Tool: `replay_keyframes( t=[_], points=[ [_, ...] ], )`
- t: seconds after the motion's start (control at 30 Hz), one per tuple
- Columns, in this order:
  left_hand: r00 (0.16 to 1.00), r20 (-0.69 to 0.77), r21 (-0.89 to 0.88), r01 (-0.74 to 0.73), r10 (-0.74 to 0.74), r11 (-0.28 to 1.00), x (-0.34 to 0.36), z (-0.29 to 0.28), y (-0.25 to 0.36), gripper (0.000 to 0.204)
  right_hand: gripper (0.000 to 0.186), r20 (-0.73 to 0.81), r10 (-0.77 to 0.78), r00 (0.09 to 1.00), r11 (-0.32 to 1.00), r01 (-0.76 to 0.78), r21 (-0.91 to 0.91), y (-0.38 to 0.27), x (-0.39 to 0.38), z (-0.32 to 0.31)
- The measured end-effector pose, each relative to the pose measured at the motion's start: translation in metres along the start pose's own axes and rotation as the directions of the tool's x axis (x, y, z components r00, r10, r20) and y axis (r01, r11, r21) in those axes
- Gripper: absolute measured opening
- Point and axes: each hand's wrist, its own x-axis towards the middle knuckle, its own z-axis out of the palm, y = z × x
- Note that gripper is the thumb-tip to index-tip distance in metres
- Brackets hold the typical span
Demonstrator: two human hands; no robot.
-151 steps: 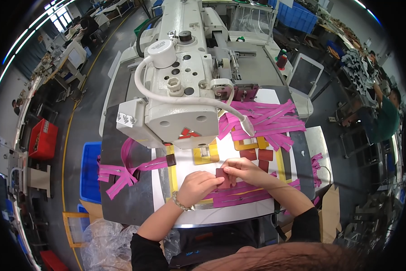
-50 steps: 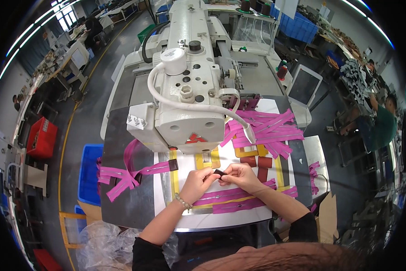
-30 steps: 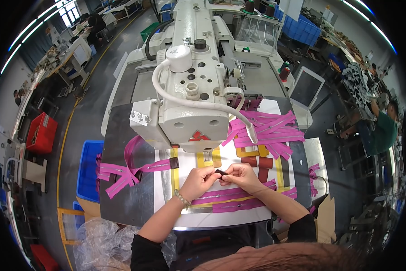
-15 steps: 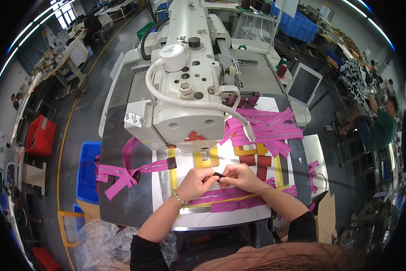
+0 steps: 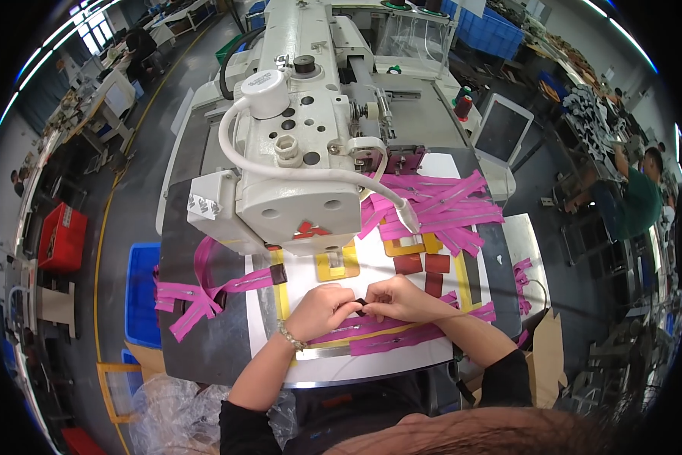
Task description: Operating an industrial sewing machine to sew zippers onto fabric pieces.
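Over the front of the white work sheet, my left hand and my right hand meet, fingertips pinched together. Between them is a small dark piece, mostly covered by the fingers; its material cannot be made out. Magenta zippers lie across the sheet just below my hands. Several flat reddish-brown pieces rest beyond my right hand, beside a yellow-edged frame. To the left, another magenta zipper has a dark piece at its end.
A large white sewing machine stands over the far side of the sheet, its white hose curving right. Magenta zippers are piled at the right. A blue bin stands left, with clear plastic below. Someone in green is far right.
Both hands have come slightly nearer, still pinching the small dark piece, which now sits at a different tilt. The whole view has shifted a little.
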Motion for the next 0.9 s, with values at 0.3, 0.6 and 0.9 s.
replay_keyframes(
  t=[0.3, 0.6, 0.9],
  points=[
    [0.986, -0.016, -0.099, 0.165, -0.168, 0.981, -0.001, 0.005, -0.004, 0.022, 0.012, -0.145, 0.068, 0.987, 0.944, -0.017, 0.330, 0.010, 0.005, 0.004],
    [0.973, -0.019, -0.194, 0.222, -0.230, 0.956, 0.001, 0.009, -0.003, 0.022, 0.012, -0.175, 0.049, 0.983, 0.953, 0.006, 0.303, 0.015, 0.007, 0.004],
    [0.954, -0.008, -0.270, 0.287, -0.301, 0.919, 0.006, 0.007, 0.002, 0.030, 0.014, -0.172, 0.069, 0.983, 0.952, -0.014, 0.305, 0.016, 0.008, 0.004]
  ],
)
